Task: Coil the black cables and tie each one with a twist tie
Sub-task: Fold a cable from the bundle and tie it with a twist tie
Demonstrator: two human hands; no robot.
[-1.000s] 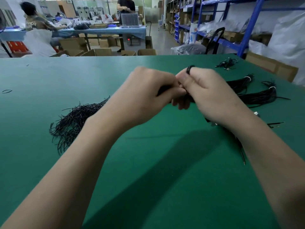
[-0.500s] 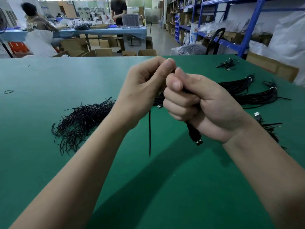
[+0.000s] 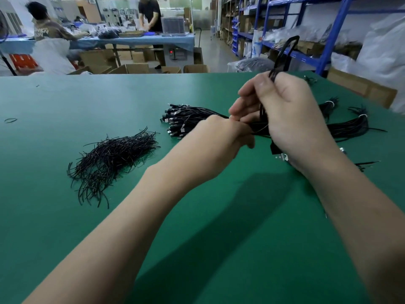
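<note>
My right hand point(image 3: 291, 119) is raised above the green table point(image 3: 65, 102) and grips a folded black cable point(image 3: 285, 53); its loop sticks up past my fingers and its plug end hangs below my palm. My left hand point(image 3: 221, 137) sits just left of it, fingers curled, pinching a thin black twist tie at the cable's middle. A loose heap of black twist ties point(image 3: 109, 159) lies to the left. A pile of black USB cables point(image 3: 184, 119) lies behind my hands.
Bundled cables with white ties point(image 3: 350, 126) lie at the right side of the table. A small black ring point(image 3: 10, 120) lies at the far left. Beyond the table stand blue shelving, cardboard boxes and a bench with two people.
My right hand has lifted higher and turned, so the cable loop now stands upright. My left hand has dropped lower, to the cable's middle. The view has shifted, showing the USB cable pile.
</note>
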